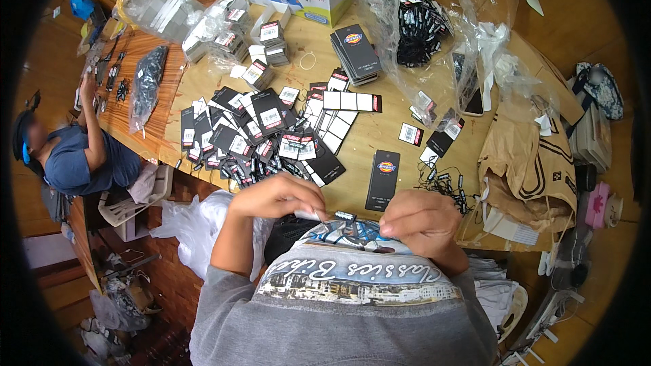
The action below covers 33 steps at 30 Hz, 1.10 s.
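Both hands are raised in front of my shirt at the table's near edge. My left hand is closed in a pinch, with a thin strand at its fingertips. Just right of it hangs a small black barrel of a hang-tag string, between the two hands. My right hand is also pinched closed, its fingertips turned toward the barrel; what they hold is too small to make out. Beyond the right hand, a single black hang tag lies flat. A heap of black and white tags spreads beyond my left hand.
A stack of black tags stands farther back. Black strings fill a printed box and a clear bag; more lie tangled at right. A brown paper bag stands right. At left, another person sits at the table.
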### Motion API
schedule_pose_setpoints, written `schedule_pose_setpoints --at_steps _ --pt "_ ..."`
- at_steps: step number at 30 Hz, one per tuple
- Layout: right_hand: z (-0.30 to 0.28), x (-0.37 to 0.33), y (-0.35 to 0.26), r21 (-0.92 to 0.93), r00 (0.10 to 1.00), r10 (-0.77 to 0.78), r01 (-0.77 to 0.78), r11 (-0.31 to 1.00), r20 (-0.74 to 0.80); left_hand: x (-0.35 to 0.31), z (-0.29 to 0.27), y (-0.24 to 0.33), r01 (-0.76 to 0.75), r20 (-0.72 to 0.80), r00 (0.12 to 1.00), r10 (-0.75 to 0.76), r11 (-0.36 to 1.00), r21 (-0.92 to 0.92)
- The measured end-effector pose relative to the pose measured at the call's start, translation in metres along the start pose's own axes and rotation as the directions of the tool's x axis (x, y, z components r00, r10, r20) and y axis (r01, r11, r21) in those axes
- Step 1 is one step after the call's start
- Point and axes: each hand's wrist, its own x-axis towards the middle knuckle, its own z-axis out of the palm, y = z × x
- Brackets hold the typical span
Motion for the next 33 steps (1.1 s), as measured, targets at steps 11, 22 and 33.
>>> schedule_pose_setpoints --at_steps 11,22,33 --pt "-0.009 -0.020 0.064 -0.513 0.890 0.452 -0.361 0.779 0.060 -0.041 -0.066 -0.041 0.519 -0.661 0.541 0.519 0.413 0.749" --pt "-0.015 -0.057 0.097 -0.790 0.763 0.611 -0.501 0.353 -0.211 0.057 -0.047 -0.051 0.376 -0.590 0.716 0.373 0.506 0.776" --pt "-0.016 -0.046 0.104 -0.737 0.777 0.540 -0.565 0.371 -0.324 0.161 -0.025 -0.087 0.293 -0.366 0.863 0.349 0.244 0.924"
